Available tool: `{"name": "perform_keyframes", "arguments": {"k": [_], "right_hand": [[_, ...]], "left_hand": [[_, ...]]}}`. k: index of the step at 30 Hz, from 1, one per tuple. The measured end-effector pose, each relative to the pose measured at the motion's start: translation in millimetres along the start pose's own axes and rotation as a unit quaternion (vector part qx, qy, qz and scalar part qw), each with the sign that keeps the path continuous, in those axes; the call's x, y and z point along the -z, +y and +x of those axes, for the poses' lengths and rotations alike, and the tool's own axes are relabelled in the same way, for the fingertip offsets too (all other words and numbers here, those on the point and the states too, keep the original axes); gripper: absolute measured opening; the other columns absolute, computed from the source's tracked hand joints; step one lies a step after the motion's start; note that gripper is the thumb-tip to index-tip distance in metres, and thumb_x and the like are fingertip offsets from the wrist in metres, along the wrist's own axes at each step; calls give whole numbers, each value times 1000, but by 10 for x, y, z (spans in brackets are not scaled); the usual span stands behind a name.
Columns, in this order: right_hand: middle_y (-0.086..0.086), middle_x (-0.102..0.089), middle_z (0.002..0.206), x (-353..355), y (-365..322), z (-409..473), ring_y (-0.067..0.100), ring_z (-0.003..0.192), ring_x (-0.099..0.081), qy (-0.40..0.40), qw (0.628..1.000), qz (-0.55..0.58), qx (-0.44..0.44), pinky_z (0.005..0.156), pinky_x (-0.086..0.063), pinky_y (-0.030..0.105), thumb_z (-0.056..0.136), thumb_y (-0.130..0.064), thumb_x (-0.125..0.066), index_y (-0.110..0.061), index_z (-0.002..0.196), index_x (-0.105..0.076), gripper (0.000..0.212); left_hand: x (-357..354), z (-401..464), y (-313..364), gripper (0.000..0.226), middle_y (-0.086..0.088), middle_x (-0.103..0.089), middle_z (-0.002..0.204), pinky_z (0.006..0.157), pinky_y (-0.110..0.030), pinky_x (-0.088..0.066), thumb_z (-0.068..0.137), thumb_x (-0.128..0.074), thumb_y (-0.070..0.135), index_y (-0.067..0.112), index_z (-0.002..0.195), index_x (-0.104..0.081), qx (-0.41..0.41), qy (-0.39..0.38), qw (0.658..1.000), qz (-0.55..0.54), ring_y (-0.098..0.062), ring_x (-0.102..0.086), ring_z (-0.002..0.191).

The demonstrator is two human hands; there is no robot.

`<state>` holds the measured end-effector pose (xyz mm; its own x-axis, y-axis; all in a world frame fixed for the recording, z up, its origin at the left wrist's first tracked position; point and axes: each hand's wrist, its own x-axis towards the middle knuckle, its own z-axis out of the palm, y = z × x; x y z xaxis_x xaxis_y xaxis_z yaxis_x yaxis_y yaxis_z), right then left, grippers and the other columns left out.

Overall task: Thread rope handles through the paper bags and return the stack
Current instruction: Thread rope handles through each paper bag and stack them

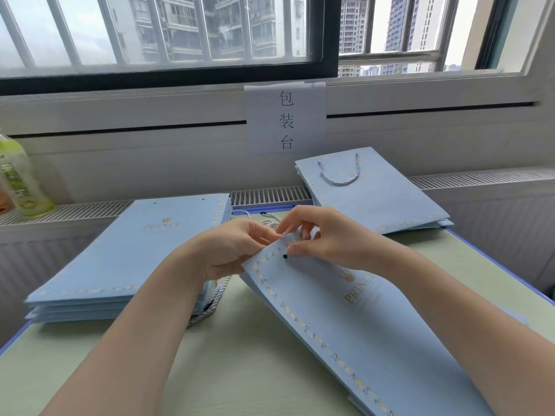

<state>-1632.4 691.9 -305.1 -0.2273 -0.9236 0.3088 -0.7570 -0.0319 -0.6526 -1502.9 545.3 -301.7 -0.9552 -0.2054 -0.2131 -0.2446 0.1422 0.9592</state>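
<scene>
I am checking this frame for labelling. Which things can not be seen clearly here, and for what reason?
- Rope end at the bag: head view, hidden by the fingers of the left hand and right hand.
- Second punched hole: covered by the right hand.
- Bottle label: blurred, cut off by the left edge.
- Rope bundle: mostly under the left wrist.
- Bag count in the left stack: edges too thin.

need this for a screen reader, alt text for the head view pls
Both hands, left hand and right hand, pinch the top edge of a blue paper bag on a green table. An unthreaded stack lies left, a handled bag behind.
</scene>
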Motion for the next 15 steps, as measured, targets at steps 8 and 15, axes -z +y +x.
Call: {"name": "perform_keyframes", "arguments": {"k": [8, 15], "right_hand": [[-10, -53, 112, 21, 65, -3, 2, 84, -56, -23, 999, -12, -18, 73, -44, 14, 79, -26, -75, -35, 102, -57, 31], [-11, -52, 96, 175, 31, -71, 8, 88, -56, -78, 985, -130, -79, 78, -47, 24, 83, -32, -69, -29, 80, -58, 12]], "left_hand": [[-58, 11, -1, 14, -27, -64, 103, 90, -49, -46, 91, -59, 5, -2, 101, -66, 33, 77, 995, 56, -32, -58, 88], [-133, 41, 24, 24, -10, -68, 88, 68, -32, -51, 97, -51, 23, 8, 92, -68, 23, 149, 984, 93, -18, -61, 70]]}}
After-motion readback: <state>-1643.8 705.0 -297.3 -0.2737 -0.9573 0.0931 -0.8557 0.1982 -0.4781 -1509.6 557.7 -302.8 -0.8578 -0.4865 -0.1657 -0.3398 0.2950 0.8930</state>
